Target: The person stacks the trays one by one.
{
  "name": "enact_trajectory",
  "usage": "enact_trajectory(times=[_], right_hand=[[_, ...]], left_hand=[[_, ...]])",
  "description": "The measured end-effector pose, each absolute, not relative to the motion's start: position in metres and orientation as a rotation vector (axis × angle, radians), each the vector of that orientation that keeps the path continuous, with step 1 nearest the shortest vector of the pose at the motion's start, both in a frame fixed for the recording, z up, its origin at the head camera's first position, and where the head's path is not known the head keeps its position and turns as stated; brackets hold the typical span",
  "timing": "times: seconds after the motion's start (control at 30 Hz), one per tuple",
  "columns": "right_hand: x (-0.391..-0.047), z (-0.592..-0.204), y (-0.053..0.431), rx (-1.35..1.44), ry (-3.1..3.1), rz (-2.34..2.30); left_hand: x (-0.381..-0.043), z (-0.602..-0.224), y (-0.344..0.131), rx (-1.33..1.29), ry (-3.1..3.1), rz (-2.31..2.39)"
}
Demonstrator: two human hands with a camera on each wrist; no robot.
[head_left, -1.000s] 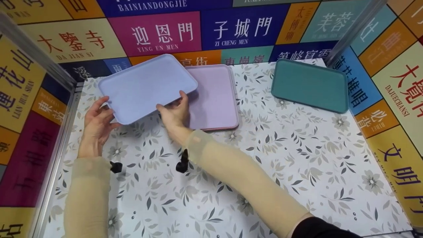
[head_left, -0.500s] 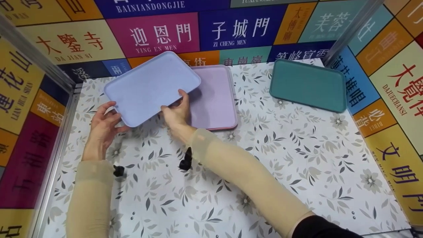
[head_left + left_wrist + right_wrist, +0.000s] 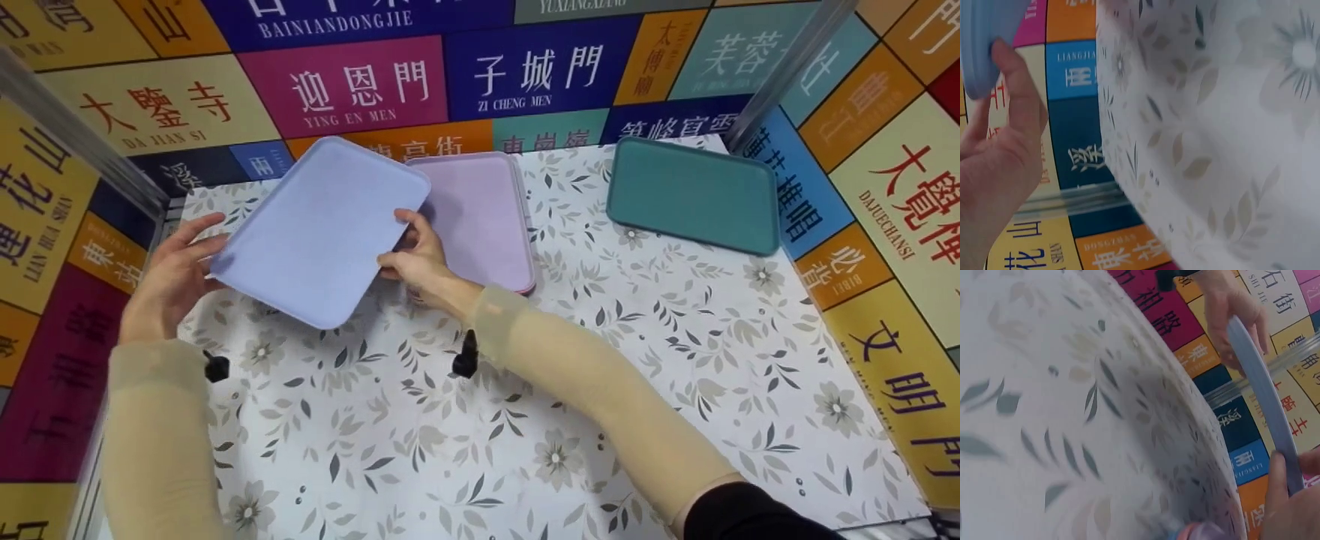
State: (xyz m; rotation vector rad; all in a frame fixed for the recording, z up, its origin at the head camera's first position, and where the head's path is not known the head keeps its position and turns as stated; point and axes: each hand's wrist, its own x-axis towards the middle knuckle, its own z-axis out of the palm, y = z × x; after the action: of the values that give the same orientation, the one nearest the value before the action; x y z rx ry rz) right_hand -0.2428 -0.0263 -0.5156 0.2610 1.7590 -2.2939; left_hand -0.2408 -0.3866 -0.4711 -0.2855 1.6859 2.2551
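Observation:
A light blue tray point(image 3: 322, 225) is held tilted above the table, seen edge-on as a thin light blue tray point(image 3: 1266, 391) in the right wrist view. My right hand point(image 3: 424, 259) pinches its right-hand long side between thumb and fingers. At the tray's left corner is my left hand point(image 3: 172, 274), its fingers extended. The left wrist view has a fingertip of the left hand point(image 3: 1008, 140) at the tray's rim. A pale purple tray point(image 3: 484, 225) lies flat behind the right hand, partly covered by the blue one, with a reddish edge showing beneath it.
Farther right, a dark green tray point(image 3: 694, 195) lies on the table point(image 3: 675, 375), which has a leaf-and-flower cover. Colourful printed panels point(image 3: 345, 82) stand along the back and both sides. Small black wrist cameras jut from both sleeves.
The blue tray has turned counterclockwise in the head view, its near end swinging down toward me. My left hand has shifted left; the right has moved slightly right and down.

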Motion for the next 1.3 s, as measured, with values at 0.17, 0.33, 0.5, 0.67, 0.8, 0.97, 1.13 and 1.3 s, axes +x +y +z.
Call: enact_trajectory(times=[0.17,0.33,0.5,0.67,0.8,0.97,1.13,1.3], right_hand=[[-0.253,-0.52,-0.004,0.08,1.756,-2.138],[-0.265,-0.522,0.014,-0.058,1.787,-2.023],[-0.274,-0.521,0.025,-0.135,1.775,-1.94],[-0.281,-0.519,0.033,-0.155,1.784,-1.902],[-0.287,-0.517,0.041,-0.125,1.791,-1.906],[-0.294,-0.512,0.056,-0.073,1.801,-1.91],[-0.302,-0.507,0.077,-0.048,1.839,-1.915],[-0.307,-0.505,0.098,-0.029,1.871,-1.93]], left_hand=[[-0.244,-0.464,-0.393,-0.183,1.745,1.98],[-0.246,-0.469,-0.388,-0.045,1.746,1.882],[-0.248,-0.478,-0.38,0.022,1.75,1.826],[-0.25,-0.484,-0.371,0.027,1.772,1.836],[-0.254,-0.486,-0.362,0.042,1.792,1.847],[-0.258,-0.486,-0.344,0.029,1.813,1.87],[-0.265,-0.487,-0.322,0.07,1.825,1.884],[-0.274,-0.485,-0.297,0.029,1.906,1.806]])
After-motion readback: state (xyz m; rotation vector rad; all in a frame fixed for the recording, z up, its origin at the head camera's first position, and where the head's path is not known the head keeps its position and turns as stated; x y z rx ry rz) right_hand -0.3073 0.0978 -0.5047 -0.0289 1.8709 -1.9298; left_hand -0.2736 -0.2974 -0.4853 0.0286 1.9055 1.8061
